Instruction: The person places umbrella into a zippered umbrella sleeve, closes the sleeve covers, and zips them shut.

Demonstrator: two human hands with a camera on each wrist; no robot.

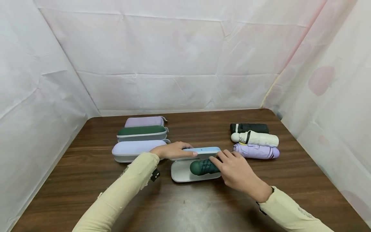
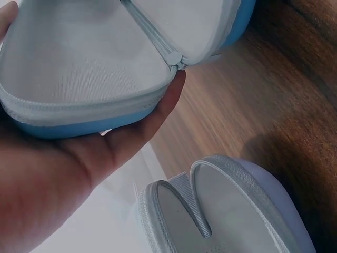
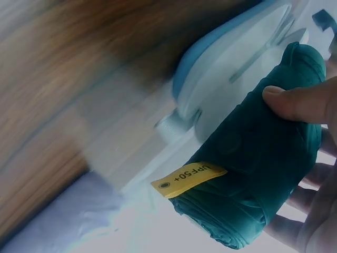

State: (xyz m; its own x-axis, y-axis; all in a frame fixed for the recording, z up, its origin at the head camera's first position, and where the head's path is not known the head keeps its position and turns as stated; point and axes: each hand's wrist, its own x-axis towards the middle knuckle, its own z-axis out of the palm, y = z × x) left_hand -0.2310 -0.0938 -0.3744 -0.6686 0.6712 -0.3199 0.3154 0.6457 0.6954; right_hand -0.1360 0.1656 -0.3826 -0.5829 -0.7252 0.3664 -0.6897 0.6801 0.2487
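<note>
My right hand (image 1: 236, 169) grips a dark green folded umbrella (image 1: 200, 167) with a round knob end. It holds the umbrella over the pale inside of an open blue zip case (image 1: 180, 174). In the right wrist view the thumb lies on the green fabric (image 3: 247, 142), the other fingers are on its far side, and a yellow tag (image 3: 189, 179) hangs from its end. My left hand (image 1: 173, 150) holds the raised lid of the blue case. In the left wrist view its fingers wrap the outside of the blue shell (image 2: 73, 129), close to the zip.
Lavender (image 1: 139, 147), green (image 1: 142, 130) and mauve (image 1: 144, 121) zip cases lie in a column at left. At right lie black (image 1: 252, 128), white (image 1: 261, 139) and purple (image 1: 258, 152) folded umbrellas. White sheeting (image 1: 174, 58) hangs behind and beside the wooden table (image 1: 185, 206).
</note>
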